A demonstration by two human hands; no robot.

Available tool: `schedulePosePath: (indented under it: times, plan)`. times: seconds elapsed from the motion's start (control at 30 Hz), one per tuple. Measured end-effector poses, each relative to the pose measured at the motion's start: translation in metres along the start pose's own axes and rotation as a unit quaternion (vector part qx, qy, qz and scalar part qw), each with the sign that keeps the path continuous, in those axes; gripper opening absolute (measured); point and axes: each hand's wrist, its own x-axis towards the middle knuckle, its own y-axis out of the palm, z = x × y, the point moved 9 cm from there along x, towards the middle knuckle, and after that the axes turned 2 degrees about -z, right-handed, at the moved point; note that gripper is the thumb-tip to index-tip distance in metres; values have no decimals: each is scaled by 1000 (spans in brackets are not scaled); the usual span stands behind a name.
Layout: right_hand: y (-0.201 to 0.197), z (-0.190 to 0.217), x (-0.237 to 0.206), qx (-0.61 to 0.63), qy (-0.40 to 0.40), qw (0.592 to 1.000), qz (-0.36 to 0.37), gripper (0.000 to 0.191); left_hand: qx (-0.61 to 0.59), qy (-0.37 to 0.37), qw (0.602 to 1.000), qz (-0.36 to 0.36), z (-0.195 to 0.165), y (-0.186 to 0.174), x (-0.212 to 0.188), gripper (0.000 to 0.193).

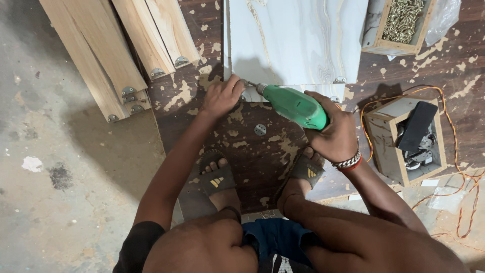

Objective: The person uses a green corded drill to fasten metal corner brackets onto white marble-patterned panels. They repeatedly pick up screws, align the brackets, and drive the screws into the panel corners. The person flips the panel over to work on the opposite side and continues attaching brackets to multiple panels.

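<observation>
A green plastic electric drill [294, 105] is gripped firmly in the right hand [336, 132], its tip pointed at the near edge of a pale marble-patterned board [298, 40] lying on the dark brown chipped floor panel [252, 151]. The left hand [222, 96] is pressed at that same edge, fingers pinched right by the drill tip on something too small to tell. A small round metal hinge cup [260, 129] lies just below.

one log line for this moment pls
right hand grips green drill | left hand steadies hinge at marbled panel edge | squatting on board
</observation>
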Motion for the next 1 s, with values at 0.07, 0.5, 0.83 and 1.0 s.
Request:
schedulePosePath:
  times: [0.07,0.5,0.83,1.0]
  plan:
    - [2,-2,2,-11,6,1000,5,59,-4,1,1000,-9,0,-2,0,22]
    - [13,-15,6,-43,24,998,31,65,-88,-48,995,14,5,4,0,25]
    - [19,-27,5,-35,25,999,25,68,-74,-44,996,-7,3,-4,-1,24]
    - [18,-28,7,-35,43,998,29,64,-8,-38,998,-47,0,-11,0,22]
